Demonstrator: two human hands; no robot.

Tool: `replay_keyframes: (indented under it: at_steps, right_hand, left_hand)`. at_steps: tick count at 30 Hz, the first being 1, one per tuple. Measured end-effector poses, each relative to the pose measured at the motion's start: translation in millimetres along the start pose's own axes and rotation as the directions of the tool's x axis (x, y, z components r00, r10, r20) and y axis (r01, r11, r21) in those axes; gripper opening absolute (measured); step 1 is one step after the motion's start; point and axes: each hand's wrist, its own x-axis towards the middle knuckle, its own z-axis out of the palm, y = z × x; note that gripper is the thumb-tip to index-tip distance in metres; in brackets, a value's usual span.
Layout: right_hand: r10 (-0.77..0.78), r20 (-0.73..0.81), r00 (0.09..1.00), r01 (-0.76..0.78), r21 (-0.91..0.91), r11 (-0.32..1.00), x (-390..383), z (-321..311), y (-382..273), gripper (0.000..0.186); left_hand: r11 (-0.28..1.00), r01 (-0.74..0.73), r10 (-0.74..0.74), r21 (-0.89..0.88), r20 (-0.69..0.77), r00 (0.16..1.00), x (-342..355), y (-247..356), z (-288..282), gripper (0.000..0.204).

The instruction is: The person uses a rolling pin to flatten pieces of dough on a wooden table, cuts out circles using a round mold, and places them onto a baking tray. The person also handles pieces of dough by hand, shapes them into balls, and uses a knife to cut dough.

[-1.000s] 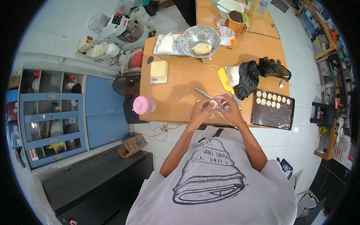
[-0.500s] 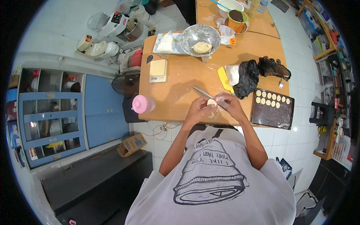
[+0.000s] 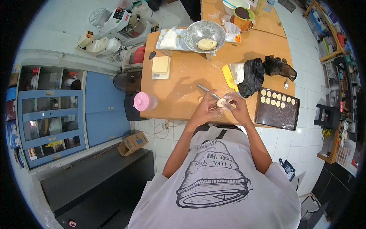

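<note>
Near the front edge of the table, a small pale round of dough (image 3: 220, 102) is pinched between my two hands. My left hand (image 3: 204, 110) holds its left side, fingers raised and slightly apart. My right hand (image 3: 238, 109) grips the other side, with flour on its fingers. Just beyond them a slim metal rod (image 3: 204, 88) lies on the table, its near end hidden by my hands. To the right, a dark baking tray (image 3: 278, 117) carries rows of small pale dough discs (image 3: 273, 94) along its far side. Another pale dough bit shows beside my left fingers.
A yellow scraper (image 3: 228, 77) and black plastic bags (image 3: 253, 78) lie beyond my right hand. Farther back stand a metal bowl (image 3: 193, 35) with a dough lump (image 3: 207, 44) and a kitchen scale (image 3: 161, 67). At left is a pink-lidded jar (image 3: 142, 101); a fork (image 3: 286, 83) lies above the tray.
The dough round has turned and shifted slightly right and up between my fingers. My left fingers have lifted and spread. The rod and tray stay in place.
</note>
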Motion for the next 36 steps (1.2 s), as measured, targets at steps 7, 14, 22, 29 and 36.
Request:
replay_keyframes:
  at_steps: [7,14,22,29,36]
  right_hand:
    - [-0.038,-0.164,0.986,0.035,-0.019,0.999,0.3,13.2,14.6,0.022]
    - [0.104,-0.246,0.964,-0.033,0.278,0.960,-4.9,26.5,-4.5,0.023]
    - [0.042,-0.177,0.983,-0.036,0.035,0.999,-0.8,12.0,3.4,0.022]
    - [0.087,-0.250,0.964,-0.078,0.047,0.996,6.7,23.0,9.8,0.014]
    - [0.083,-0.199,0.976,-0.044,0.195,0.980,20.9,22.3,-23.5,0.022]
  left_hand:
    - [0.985,0.063,-0.080,-0.162,-0.101,0.992,-3.1,-25.0,-0.4,0.040]
    - [0.978,-0.016,0.083,0.208,-0.314,0.946,1.1,-40.5,9.6,0.028]
    - [0.974,-0.049,0.097,0.219,-0.217,0.971,-3.3,-15.4,12.8,0.049]
    - [0.996,-0.081,0.089,0.046,-0.212,0.973,1.1,-40.1,1.9,0.042]
    - [0.965,-0.104,0.177,0.239,-0.308,0.935,11.7,-28.7,-7.1,0.024]
